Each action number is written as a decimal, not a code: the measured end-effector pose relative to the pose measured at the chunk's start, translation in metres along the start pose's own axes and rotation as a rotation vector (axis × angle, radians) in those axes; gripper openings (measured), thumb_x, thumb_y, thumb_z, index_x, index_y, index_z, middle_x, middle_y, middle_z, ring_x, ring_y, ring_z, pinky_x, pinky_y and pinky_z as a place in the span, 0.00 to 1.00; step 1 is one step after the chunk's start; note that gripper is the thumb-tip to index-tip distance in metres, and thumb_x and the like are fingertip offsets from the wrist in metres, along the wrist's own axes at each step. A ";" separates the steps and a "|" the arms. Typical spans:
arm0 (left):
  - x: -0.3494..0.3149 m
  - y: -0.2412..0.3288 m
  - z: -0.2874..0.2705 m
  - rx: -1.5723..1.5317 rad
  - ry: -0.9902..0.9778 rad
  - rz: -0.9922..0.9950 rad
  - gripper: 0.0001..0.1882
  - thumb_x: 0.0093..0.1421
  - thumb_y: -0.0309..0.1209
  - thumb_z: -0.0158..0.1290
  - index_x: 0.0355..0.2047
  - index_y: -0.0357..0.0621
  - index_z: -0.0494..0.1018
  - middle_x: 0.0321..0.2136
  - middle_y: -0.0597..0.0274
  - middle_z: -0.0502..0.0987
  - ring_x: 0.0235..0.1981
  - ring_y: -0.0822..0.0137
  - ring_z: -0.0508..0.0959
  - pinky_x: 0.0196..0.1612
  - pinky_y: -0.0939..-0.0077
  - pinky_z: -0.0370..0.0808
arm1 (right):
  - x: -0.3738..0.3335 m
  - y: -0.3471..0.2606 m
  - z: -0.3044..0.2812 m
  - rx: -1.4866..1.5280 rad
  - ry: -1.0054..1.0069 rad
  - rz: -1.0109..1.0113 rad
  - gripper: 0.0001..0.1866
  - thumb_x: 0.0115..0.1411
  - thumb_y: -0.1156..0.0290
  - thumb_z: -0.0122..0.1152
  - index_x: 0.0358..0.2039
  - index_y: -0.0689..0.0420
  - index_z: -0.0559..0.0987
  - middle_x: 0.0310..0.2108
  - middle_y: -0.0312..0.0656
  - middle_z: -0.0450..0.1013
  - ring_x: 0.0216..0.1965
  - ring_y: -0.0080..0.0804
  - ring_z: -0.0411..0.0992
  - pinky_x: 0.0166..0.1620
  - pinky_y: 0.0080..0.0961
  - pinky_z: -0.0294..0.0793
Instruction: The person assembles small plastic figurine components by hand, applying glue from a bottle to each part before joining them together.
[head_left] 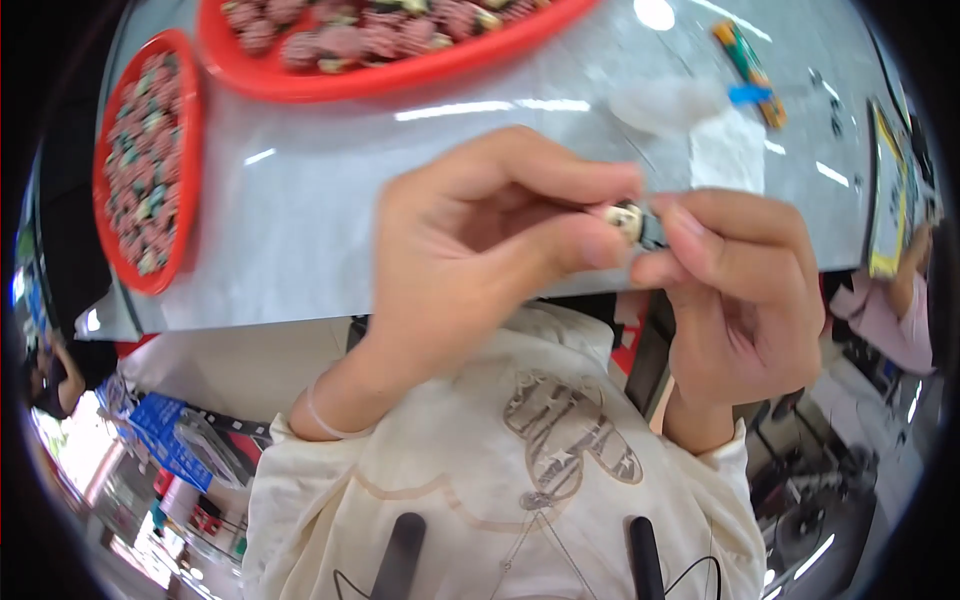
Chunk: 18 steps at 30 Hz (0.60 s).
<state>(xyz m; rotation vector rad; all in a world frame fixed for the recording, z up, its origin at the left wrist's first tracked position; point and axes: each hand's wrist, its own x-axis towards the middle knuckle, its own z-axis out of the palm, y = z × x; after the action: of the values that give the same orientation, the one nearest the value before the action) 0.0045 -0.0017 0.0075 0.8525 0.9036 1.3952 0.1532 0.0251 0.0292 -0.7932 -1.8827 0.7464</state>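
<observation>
Between my two hands, above the near side of the grey table (300, 210), is a small toy figure (627, 218) with a cream-coloured head, a dark top and a grey lower part. My left hand (460, 235) pinches the head end between thumb and forefinger. The fingertips of my right hand (745, 285) are closed on the grey end. My fingers cover much of the figure, and its finer details are blurred.
A large red basin (330, 88) of pink and cream pieces stands far left of centre. Left of it, another red basin (193, 150) holds small pink, dark and pale pieces. At the far right lie a green-and-orange tube (745, 65), a blue piece (750, 94) and white tissue (728, 150).
</observation>
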 end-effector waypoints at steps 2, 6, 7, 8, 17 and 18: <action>0.002 0.006 0.001 -0.357 -0.019 -0.259 0.18 0.43 0.27 0.60 0.34 0.32 0.69 0.32 0.51 0.72 0.32 0.66 0.74 0.36 0.77 0.72 | 0.004 0.000 0.002 -0.015 -0.046 -0.048 0.09 0.47 0.74 0.61 0.28 0.64 0.74 0.30 0.52 0.69 0.27 0.32 0.69 0.25 0.18 0.68; 0.007 0.023 -0.021 -0.038 -0.123 0.076 0.17 0.49 0.25 0.55 0.38 0.30 0.67 0.33 0.51 0.72 0.31 0.65 0.74 0.35 0.76 0.72 | -0.005 -0.004 -0.006 -0.374 0.020 -0.198 0.16 0.52 0.58 0.54 0.32 0.59 0.75 0.36 0.49 0.66 0.36 0.36 0.66 0.33 0.24 0.67; 0.008 0.040 -0.038 0.099 -0.050 0.185 0.15 0.50 0.25 0.53 0.37 0.30 0.67 0.33 0.52 0.72 0.31 0.66 0.74 0.35 0.77 0.71 | -0.008 -0.001 -0.008 -0.393 0.042 -0.178 0.19 0.54 0.54 0.50 0.33 0.60 0.75 0.36 0.50 0.66 0.35 0.37 0.66 0.31 0.24 0.66; 0.009 0.054 -0.059 0.358 0.123 0.414 0.12 0.52 0.24 0.50 0.37 0.30 0.67 0.32 0.53 0.72 0.31 0.68 0.73 0.35 0.79 0.70 | -0.009 0.000 -0.011 -0.380 0.046 -0.144 0.19 0.55 0.55 0.50 0.32 0.60 0.74 0.35 0.50 0.66 0.35 0.37 0.66 0.32 0.24 0.66; -0.008 0.127 -0.131 1.825 0.104 0.314 0.13 0.50 0.29 0.48 0.37 0.40 0.69 0.36 0.57 0.70 0.34 0.62 0.72 0.37 0.74 0.69 | -0.009 0.012 -0.018 -0.250 0.058 0.010 0.10 0.51 0.70 0.55 0.31 0.63 0.74 0.32 0.48 0.67 0.34 0.36 0.66 0.35 0.24 0.65; -0.006 0.132 -0.125 1.659 0.217 0.179 0.12 0.50 0.29 0.49 0.36 0.40 0.69 0.35 0.58 0.70 0.36 0.62 0.71 0.39 0.74 0.68 | -0.009 0.012 -0.019 -0.242 0.057 0.008 0.09 0.49 0.73 0.56 0.31 0.64 0.74 0.31 0.48 0.68 0.33 0.36 0.66 0.34 0.24 0.65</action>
<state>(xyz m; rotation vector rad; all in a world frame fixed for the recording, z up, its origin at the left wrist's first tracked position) -0.1650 -0.0107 0.0738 2.0036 2.2305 0.6020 0.1766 0.0285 0.0222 -0.9633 -1.9419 0.5006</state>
